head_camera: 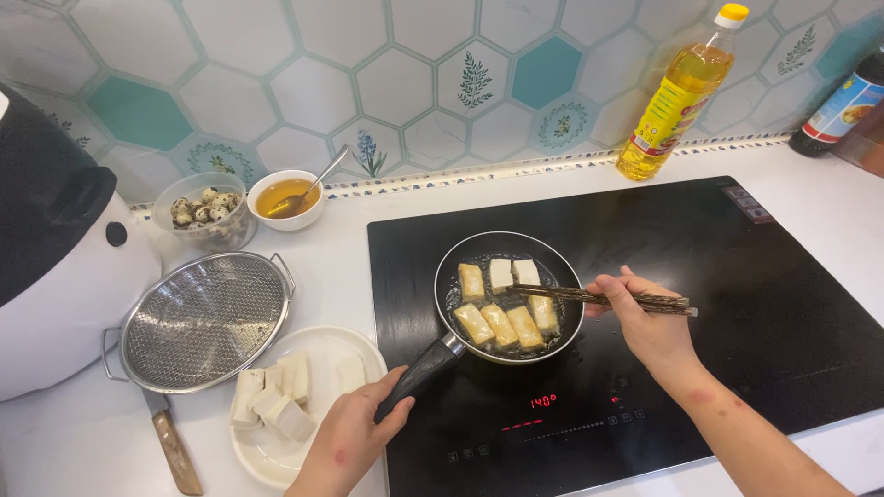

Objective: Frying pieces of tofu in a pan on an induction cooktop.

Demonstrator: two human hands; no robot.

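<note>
Small black frying pan (508, 296) sits on the left part of the black induction cooktop (737, 304), handle pointing down-left toward the person. Pan holds seven rectangular tofu pieces (502, 324) in shallow oil: the four in the lower row are golden-yellow, while two of the three in the upper row are paler, near white. Left hand (354, 433) is closed around the end of the black pan handle (425, 368), fingers wrapped over it; the pan lies up and to the right of this hand. Right hand (649, 324) is closed in a grip on a pair of dark wooden chopsticks (599, 297), held nearly level, tips pointing left and reaching over the pan's right half, at or just above the tofu; contact cannot be told. The pan lies just left of this hand. On the white desk (74, 442) left of the cooktop: a white plate (276, 456) with raw white tofu blocks (272, 396), touching the left wrist area; a metal mesh strainer (204, 322) overlapping the plate's rim; a wooden-handled knife (175, 449) partly under the strainer. Behind, a bowl of speckled eggs (203, 210), a small bowl of amber liquid with spoon (287, 198), and a yellow-capped oil bottle (677, 97).
</note>
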